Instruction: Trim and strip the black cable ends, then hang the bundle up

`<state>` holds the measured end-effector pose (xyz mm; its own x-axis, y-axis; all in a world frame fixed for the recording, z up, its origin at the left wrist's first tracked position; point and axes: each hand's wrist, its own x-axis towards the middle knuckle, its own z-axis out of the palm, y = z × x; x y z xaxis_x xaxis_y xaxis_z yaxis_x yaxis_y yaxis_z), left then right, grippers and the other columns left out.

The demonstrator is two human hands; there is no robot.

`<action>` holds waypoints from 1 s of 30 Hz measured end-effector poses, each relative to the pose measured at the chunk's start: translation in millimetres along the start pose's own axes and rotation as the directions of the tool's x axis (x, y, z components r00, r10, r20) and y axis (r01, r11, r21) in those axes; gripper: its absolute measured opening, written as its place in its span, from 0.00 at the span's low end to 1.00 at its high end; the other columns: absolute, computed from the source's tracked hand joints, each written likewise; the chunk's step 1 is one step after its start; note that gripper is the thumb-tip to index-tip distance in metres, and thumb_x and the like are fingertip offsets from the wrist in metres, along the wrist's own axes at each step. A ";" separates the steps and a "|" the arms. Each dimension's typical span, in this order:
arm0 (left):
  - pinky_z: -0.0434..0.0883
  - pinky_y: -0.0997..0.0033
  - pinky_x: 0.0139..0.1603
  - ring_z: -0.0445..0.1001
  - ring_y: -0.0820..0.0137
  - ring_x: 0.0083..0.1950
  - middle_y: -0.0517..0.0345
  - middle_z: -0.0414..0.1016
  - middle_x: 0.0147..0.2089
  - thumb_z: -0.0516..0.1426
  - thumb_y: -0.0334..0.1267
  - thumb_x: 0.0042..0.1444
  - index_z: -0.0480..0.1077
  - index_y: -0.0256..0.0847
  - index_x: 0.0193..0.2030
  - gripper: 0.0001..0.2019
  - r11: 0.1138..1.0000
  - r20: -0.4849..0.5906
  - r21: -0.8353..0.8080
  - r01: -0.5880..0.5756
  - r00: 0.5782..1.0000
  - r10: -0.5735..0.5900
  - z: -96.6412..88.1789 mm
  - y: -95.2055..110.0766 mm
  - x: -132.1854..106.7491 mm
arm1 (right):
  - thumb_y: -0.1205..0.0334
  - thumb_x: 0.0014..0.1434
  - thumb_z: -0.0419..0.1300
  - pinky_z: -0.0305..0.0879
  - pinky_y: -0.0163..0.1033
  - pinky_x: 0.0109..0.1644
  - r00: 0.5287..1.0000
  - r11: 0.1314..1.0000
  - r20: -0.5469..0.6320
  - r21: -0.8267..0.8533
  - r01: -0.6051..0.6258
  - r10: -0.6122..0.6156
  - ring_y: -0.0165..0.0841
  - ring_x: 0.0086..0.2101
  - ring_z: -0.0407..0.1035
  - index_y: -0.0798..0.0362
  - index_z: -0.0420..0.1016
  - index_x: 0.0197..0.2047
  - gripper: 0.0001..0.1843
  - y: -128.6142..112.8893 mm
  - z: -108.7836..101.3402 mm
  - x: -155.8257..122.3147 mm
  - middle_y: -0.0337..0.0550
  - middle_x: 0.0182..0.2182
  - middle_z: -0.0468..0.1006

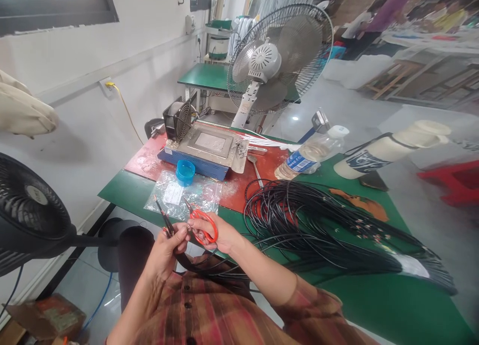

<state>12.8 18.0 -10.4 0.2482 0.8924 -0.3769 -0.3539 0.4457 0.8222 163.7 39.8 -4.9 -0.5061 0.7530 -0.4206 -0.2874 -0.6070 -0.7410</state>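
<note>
My left hand (170, 247) is closed around several black cables (166, 220), whose stripped ends show coppery tips pointing up and away from me. In my right hand (220, 234) are red-handled scissors (209, 225), their handle loop around the fingers and the short blades pointing up and left. The thumb and fingertips of both hands meet at the cable ends; what exactly they pinch there is too small to make out. From my left hand the cables run right, toward a big coiled bundle of black cable (277, 210) on the table.
A blue solder-pot-like heater (194, 165) with a small fan stands behind a blue cup (185, 172) on a plastic bag (157, 205). A water bottle (299, 160), a white flask (374, 155) and a spoon (256, 170) are at right. A large fan (265, 63) rises behind the table; a black fan (33, 205) stands left.
</note>
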 end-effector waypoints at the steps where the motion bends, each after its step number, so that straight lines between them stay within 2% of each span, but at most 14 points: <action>1: 0.42 0.76 0.20 0.50 0.84 0.18 0.61 0.63 0.23 0.62 0.39 0.48 0.69 0.32 0.25 0.11 1.000 0.001 0.001 0.004 1.000 -0.004 -0.4 0.1 -0.2 | 0.46 0.42 0.66 0.39 0.25 0.10 1.000 1.000 0.005 0.007 0.001 -0.001 0.19 0.11 0.49 0.57 0.64 0.22 0.23 0.5 -0.3 -0.1 0.30 0.13 0.60; 9: 0.41 0.75 0.20 0.49 0.84 0.18 0.61 0.63 0.22 0.62 0.40 0.48 0.68 0.32 0.24 0.12 0.999 0.008 0.039 0.017 1.000 -0.017 0.1 3.9 -2.5 | 0.48 0.44 0.66 0.37 0.25 0.10 0.999 1.000 0.034 0.004 0.003 -0.003 0.18 0.11 0.49 0.58 0.64 0.22 0.22 2.0 -1.6 -0.6 0.30 0.13 0.61; 21: 0.43 0.76 0.20 0.52 0.83 0.19 0.59 0.66 0.23 0.64 0.41 0.44 0.73 0.33 0.30 0.12 0.998 -0.019 -0.004 -0.059 0.998 0.059 -1.2 -3.0 -1.0 | 0.47 0.46 0.66 0.39 0.26 0.11 0.998 0.983 0.045 0.182 0.031 -0.040 0.18 0.12 0.49 0.58 0.65 0.25 0.22 19.6 6.4 2.3 0.29 0.13 0.60; 27: 0.43 0.76 0.20 0.51 0.84 0.19 0.60 0.65 0.23 0.63 0.40 0.46 0.73 0.33 0.29 0.11 0.998 0.013 -0.004 -0.056 0.998 0.056 -1.0 -4.0 -1.9 | 0.49 0.46 0.66 0.38 0.26 0.11 0.999 0.987 0.016 0.160 0.033 -0.036 0.18 0.11 0.49 0.58 0.65 0.24 0.21 19.4 5.9 2.4 0.30 0.13 0.61; 30: 0.43 0.76 0.20 0.51 0.84 0.19 0.60 0.65 0.23 0.63 0.41 0.47 0.72 0.33 0.29 0.11 0.998 0.011 -0.001 -0.058 0.998 0.058 0.1 -3.1 -2.4 | 0.46 0.44 0.66 0.39 0.26 0.10 0.998 0.984 0.005 0.165 0.068 -0.070 0.19 0.11 0.49 0.58 0.65 0.24 0.22 19.1 6.5 1.2 0.31 0.13 0.61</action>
<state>13.4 14.5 -12.1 0.2370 0.9159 -0.3240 -0.3683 0.3933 0.8424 152.3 27.4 -16.1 -0.4886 0.7924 -0.3652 -0.4516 -0.5878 -0.6712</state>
